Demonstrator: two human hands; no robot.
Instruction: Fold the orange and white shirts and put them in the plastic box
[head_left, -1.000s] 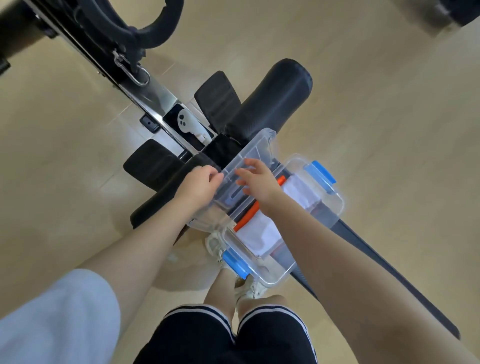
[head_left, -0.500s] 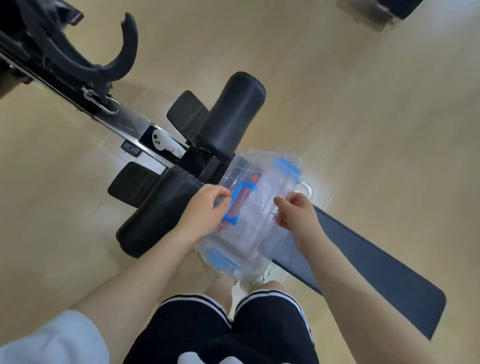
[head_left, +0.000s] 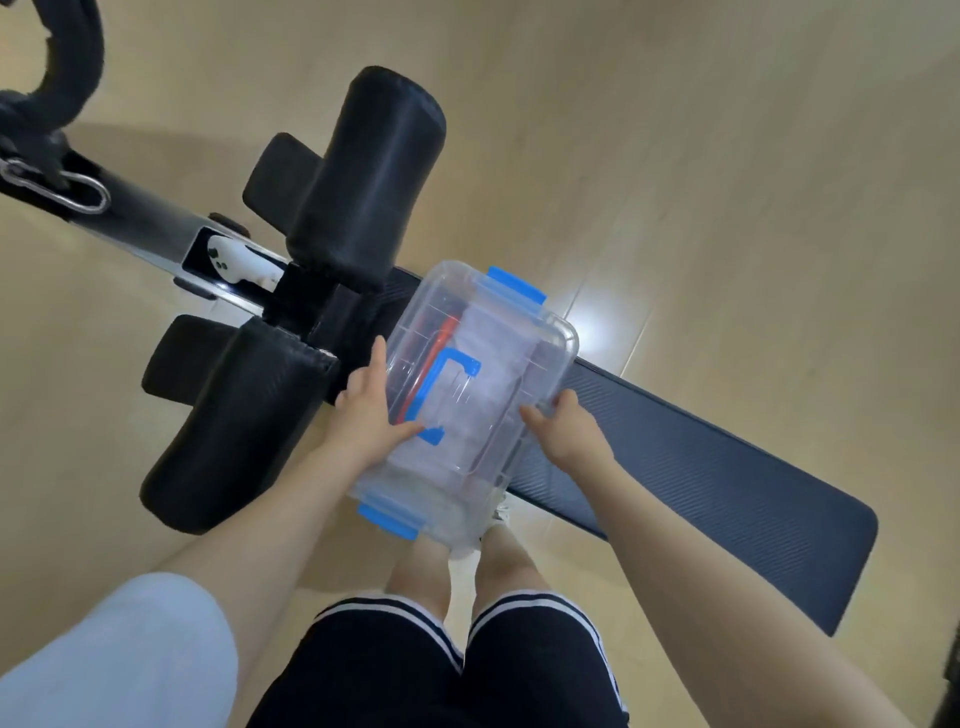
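While the lid (head_left: 457, 384) sits flat on top of the box (head_left: 470, 400), you can look right through the clear plastic. Inside lies the white shirt (head_left: 485, 364), folded, filling most of the box. Beside it, on the left, runs a thin strip of the orange shirt (head_left: 434, 358). Most of the orange shirt is hidden, so I cannot tell how it is folded.

The lid has a blue handle (head_left: 444, 395) lying flat in its middle. 2 blue clips hang at the short ends: the far clip (head_left: 517, 286) and the near clip (head_left: 389, 514).

The box rests on a long black bench (head_left: 701, 467), close to its 2 fat black rollers (head_left: 363, 182). A white controller (head_left: 236, 262) lies in the metal frame to the left of the rollers.

Both hands are on the box, 1 on each long side. The left hand (head_left: 371, 410) lies on the left edge of the lid with fingers stretched out straight; its thumb reaches toward the blue handle. It presses and does not grab. The right hand (head_left: 569, 431) is at the right edge, with its thumb hooked over the lid's rim and its fingers curled down the side, holding the box.

The person stands at the near clip end, in black shorts (head_left: 441, 670) with white stripes.
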